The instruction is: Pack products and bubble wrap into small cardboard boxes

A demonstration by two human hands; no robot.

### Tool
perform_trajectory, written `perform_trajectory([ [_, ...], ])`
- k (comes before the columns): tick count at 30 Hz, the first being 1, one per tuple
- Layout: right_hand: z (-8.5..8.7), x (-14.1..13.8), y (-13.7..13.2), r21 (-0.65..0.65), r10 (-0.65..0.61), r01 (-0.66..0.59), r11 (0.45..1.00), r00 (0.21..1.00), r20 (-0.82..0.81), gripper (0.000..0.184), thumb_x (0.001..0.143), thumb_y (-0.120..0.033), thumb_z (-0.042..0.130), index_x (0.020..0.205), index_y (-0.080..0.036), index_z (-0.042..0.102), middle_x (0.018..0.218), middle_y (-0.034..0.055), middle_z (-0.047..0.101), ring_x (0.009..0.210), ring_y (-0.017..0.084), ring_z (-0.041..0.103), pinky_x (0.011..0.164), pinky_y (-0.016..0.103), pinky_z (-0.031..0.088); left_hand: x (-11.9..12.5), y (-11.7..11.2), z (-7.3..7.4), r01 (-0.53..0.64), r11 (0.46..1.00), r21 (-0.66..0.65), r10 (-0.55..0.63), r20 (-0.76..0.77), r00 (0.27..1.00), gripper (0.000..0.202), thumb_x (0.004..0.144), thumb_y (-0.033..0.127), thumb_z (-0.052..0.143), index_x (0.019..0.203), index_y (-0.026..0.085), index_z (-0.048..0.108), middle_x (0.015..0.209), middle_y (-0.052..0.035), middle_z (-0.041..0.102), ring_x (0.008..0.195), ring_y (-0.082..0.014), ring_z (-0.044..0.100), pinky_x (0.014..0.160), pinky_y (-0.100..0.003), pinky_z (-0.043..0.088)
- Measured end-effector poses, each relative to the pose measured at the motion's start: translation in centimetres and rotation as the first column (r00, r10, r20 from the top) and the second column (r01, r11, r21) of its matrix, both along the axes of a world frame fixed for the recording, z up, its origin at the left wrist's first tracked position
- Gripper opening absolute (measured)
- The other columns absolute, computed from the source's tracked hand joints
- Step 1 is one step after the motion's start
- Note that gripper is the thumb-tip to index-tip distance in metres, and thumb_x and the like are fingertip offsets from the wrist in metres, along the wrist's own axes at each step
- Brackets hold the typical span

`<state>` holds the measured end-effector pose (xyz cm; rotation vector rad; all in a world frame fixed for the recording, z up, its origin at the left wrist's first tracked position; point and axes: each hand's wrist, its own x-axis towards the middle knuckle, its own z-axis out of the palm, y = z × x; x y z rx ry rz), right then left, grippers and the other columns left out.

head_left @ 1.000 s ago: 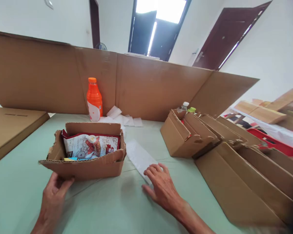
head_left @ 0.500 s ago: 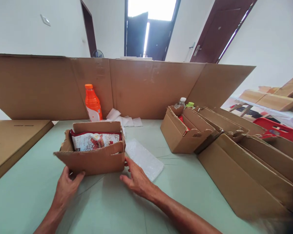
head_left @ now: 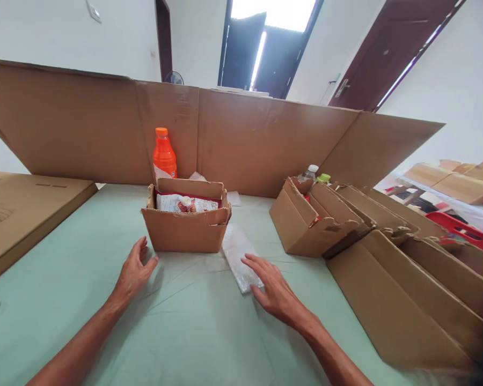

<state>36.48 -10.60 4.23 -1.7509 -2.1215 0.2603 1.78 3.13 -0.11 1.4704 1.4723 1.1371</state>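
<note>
An open cardboard box [head_left: 185,233] stands upright on the table, a white and red printed packet [head_left: 187,203] tucked inside it. My left hand [head_left: 134,271] is just off the box's near left corner, holding nothing, with thumb and fingers apart. Over the near end of a flat sheet of bubble wrap [head_left: 241,252] hovers my right hand [head_left: 276,287], its fingers spread and nothing in them. I cannot tell whether it touches the wrap. The far end of the wrap lies close against the box's right side. Behind the box rises an orange bottle [head_left: 165,155], its lower part hidden.
Several open cardboard boxes [head_left: 386,284] fill the right side, one holding bottles [head_left: 312,172]. A large flat carton [head_left: 28,214] lies at the left. A tall cardboard panel [head_left: 265,139] closes off the back. White wrap pieces [head_left: 234,198] lie behind the box.
The box has moved farther away and to the right, now covering part of the wrap. Both hands have let go of it; my right hand has drawn away to the right.
</note>
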Motion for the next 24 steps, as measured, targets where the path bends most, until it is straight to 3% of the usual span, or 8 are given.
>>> perform_trajectory([
  [4, -0.3, 0.1, -1.3, -0.08, -0.018, 0.04, 0.996, 0.967, 0.255, 0.056, 0.08, -0.009, 0.055, 0.135, -0.018, 0.06, 0.147, 0.016, 0.054, 0.137, 0.033, 0.047, 0.108, 0.051, 0.04, 1.3, 1.2, 1.0, 0.022, 0.995, 0.093, -0.018, -0.037, 0.999, 0.071, 0.075, 0.042, 0.065, 0.138, 0.016, 0.046, 0.136, -0.0159, 0.059, 0.122, -0.0314, 0.059, 0.103, -0.05, 0.049],
  [9, 0.6, -2.8, -2.3, -0.013, -0.023, 0.027, 1.0, 0.973, 0.228, 0.027, 0.092, -0.007, 0.05, 0.102, -0.019, 0.072, 0.116, 0.0113, 0.073, 0.108, 0.026, 0.064, 0.095, 0.044, 0.042, 3.0, 1.6, 1.4, -0.072, 0.992, 0.099, 0.078, -0.058, 0.995, 0.075, 0.078, 0.037, 0.063, 0.142, 0.006, 0.039, 0.137, -0.0241, 0.054, 0.13, -0.0359, 0.053, 0.109, -0.056, 0.043],
  [11, 1.4, -4.2, -3.9, -0.031, 0.029, -0.024, 0.999, 0.985, 0.168, 0.024, 0.092, -0.007, 0.051, 0.096, -0.019, 0.071, 0.102, 0.0081, 0.074, 0.096, 0.023, 0.066, 0.091, 0.04, 0.042, 2.3, -0.9, 1.0, -0.078, 0.989, 0.122, 0.09, -0.098, 0.991, 0.077, 0.08, 0.036, 0.061, 0.146, 0.006, 0.036, 0.146, -0.0258, 0.046, 0.138, -0.0379, 0.045, 0.114, -0.059, 0.037],
  [13, 2.3, -5.6, -5.6, -0.078, 0.102, -0.094, 0.993, 0.989, 0.11, 0.023, 0.092, -0.009, 0.051, 0.093, -0.02, 0.07, 0.092, 0.0059, 0.073, 0.089, 0.02, 0.065, 0.088, 0.037, 0.042, 1.3, -5.0, 0.7, 0.072, 0.977, 0.201, -0.034, -0.187, 0.982, 0.071, 0.082, 0.033, 0.059, 0.146, 0.013, 0.04, 0.15, -0.0207, 0.045, 0.142, -0.036, 0.042, 0.117, -0.058, 0.034],
  [16, 3.3, -7.4, -6.9, -0.147, 0.21, -0.205, 0.968, 0.977, 0.023, 0.023, 0.094, -0.012, 0.049, 0.095, -0.021, 0.071, 0.087, 0.0049, 0.072, 0.085, 0.02, 0.065, 0.087, 0.035, 0.044, 0.5, -12.0, 1.4, 0.496, 0.822, 0.28, -0.387, -0.365, 0.847, 0.072, 0.08, 0.02, 0.057, 0.15, 0.025, 0.039, 0.154, -0.0116, 0.045, 0.144, -0.0315, 0.042, 0.118, -0.054, 0.037],
  [19, 3.6, -8.6, -6.4, -0.193, 0.293, -0.309, 0.931, 0.95, -0.109, 0.025, 0.097, -0.017, 0.049, 0.107, -0.023, 0.071, 0.094, 0.0041, 0.074, 0.089, 0.019, 0.067, 0.087, 0.033, 0.047, 1.4, -16.6, 2.2, 0.672, 0.702, 0.235, -0.557, -0.405, 0.725, 0.086, 0.075, 0.014, 0.06, 0.155, 0.029, 0.032, 0.152, -0.0096, 0.05, 0.14, -0.0295, 0.047, 0.114, -0.049, 0.044],
  [22, 3.3, -8.9, -5.7, -0.197, 0.269, -0.317, 0.928, 0.934, -0.234, 0.024, 0.1, -0.023, 0.051, 0.115, -0.026, 0.069, 0.103, 0.0023, 0.075, 0.095, 0.019, 0.068, 0.087, 0.032, 0.05, 3.1, -17.9, 2.0, 0.611, 0.781, 0.132, -0.547, -0.328, 0.77, 0.069, 0.083, 0.018, 0.056, 0.15, 0.024, 0.042, 0.117, -0.0095, 0.071, 0.107, -0.0238, 0.067, 0.096, -0.041, 0.056],
  [24, 3.2, -8.6, -5.9, -0.043, 0.171, -0.187, 0.982, 0.954, -0.244, 0.022, 0.099, -0.025, 0.053, 0.116, -0.025, 0.067, 0.108, 0.0039, 0.075, 0.098, 0.02, 0.068, 0.087, 0.034, 0.051, 3.9, -17.6, 1.6, 0.517, 0.854, 0.051, -0.483, -0.289, 0.826, 0.056, 0.088, 0.023, 0.052, 0.144, 0.02, 0.05, 0.096, -0.007, 0.073, 0.088, -0.0211, 0.068, 0.085, -0.037, 0.057],
])
